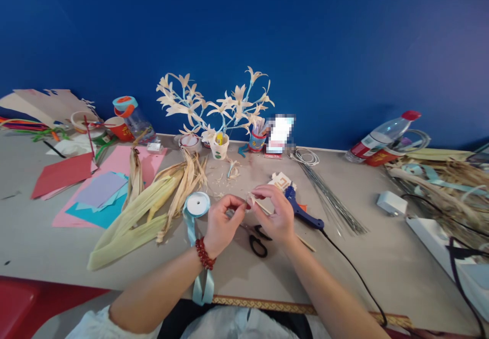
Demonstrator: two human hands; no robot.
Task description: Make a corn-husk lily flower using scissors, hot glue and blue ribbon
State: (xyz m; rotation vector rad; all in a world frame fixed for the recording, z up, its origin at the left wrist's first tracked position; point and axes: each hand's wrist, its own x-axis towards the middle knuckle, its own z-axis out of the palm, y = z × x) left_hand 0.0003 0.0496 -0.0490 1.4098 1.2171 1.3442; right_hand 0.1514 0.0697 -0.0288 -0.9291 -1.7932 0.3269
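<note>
My left hand (pixel 223 224), with a red bead bracelet (pixel 205 253) at the wrist, is closed in a pinch, fingertips meeting those of my right hand. My right hand (pixel 277 214) pinches a small pale piece of corn husk (pixel 251 199). What the left fingertips grip is too small to make out. Black-handled scissors (pixel 259 246) lie below the hands, partly hidden. A light blue ribbon spool (pixel 198 204) sits beside my left hand, its tail running under the wrist. Right of my right hand lies a blue glue gun (pixel 305 214).
Husk flowers on blue stems (pixel 229 107) stand in a white cup (pixel 219 148) by the wall. Corn husks (pixel 133 232) and coloured paper (pixel 101 189) lie left. To the right are wires (pixel 332 194), a plastic bottle (pixel 382 136) and a power strip (pixel 431 234). The glue gun's cord (pixel 353 265) crosses the table edge.
</note>
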